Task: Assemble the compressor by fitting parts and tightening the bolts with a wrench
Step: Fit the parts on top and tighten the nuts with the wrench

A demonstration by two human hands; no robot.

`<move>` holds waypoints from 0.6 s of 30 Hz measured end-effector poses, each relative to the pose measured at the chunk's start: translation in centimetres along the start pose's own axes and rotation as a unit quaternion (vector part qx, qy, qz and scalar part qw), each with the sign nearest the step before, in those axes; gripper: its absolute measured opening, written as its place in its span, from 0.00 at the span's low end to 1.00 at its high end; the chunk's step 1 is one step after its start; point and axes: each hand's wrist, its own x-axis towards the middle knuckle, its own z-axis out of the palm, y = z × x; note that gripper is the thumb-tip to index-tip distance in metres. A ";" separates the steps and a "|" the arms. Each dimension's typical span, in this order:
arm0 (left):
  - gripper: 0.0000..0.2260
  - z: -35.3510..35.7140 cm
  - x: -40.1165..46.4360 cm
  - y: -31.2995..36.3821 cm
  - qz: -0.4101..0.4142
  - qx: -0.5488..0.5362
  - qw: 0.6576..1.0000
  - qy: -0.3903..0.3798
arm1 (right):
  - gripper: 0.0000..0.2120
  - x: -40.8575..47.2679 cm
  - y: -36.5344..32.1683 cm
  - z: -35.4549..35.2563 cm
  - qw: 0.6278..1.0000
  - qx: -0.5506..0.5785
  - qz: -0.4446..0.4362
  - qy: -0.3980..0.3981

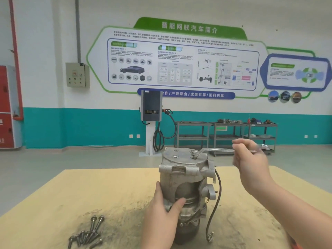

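The compressor (186, 186) stands upright in the middle of the counter (53, 198), blocking the centre. The left grip (161, 211) wraps its lower left side. A wrench (222, 150) juts right from the top to the right grip (249, 159), barring the upper right. A black cable (216, 200) hangs down the right flank. Loose bolts (88, 232) clutter the lower left; bare counter lies at centre left.
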 end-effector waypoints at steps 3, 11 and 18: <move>0.41 0.1 0.0 -0.1 0.001 -0.012 1.000 -0.003 | 0.09 -4.7 -1.9 0.1 0.973 -0.064 -0.219 -0.030; 0.39 0.3 0.4 0.1 -0.019 -0.035 0.999 -0.005 | 0.06 -6.3 -5.5 10.2 0.722 -0.440 -0.443 -0.297; 0.40 0.1 0.9 -0.7 -0.013 -0.027 0.999 -0.014 | 0.06 3.6 -5.7 18.3 0.620 -0.670 -0.163 -0.374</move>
